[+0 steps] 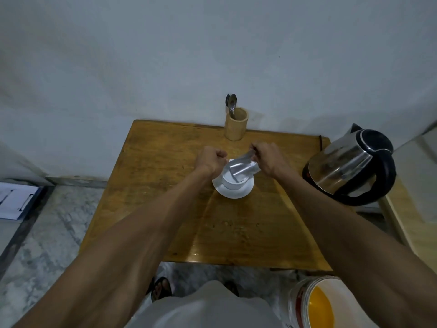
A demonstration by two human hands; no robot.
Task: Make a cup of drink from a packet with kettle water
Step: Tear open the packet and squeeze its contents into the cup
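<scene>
A white cup (233, 182) stands on a white saucer (246, 190) in the middle of the wooden table (165, 185). A silver packet (241, 169) is tilted over the cup, its lower end inside the rim. My right hand (266, 157) pinches the packet's upper end. My left hand (210, 159) is a closed fist just left of the cup; whether it grips anything I cannot tell. A steel kettle (347, 166) with a black handle and lid sits at the table's right edge.
A bamboo holder (236, 125) with spoons (231, 105) stands at the table's back edge against the wall. A bucket (312, 304) with orange inside is on the floor at the front right. A clipboard (16, 202) lies at the left.
</scene>
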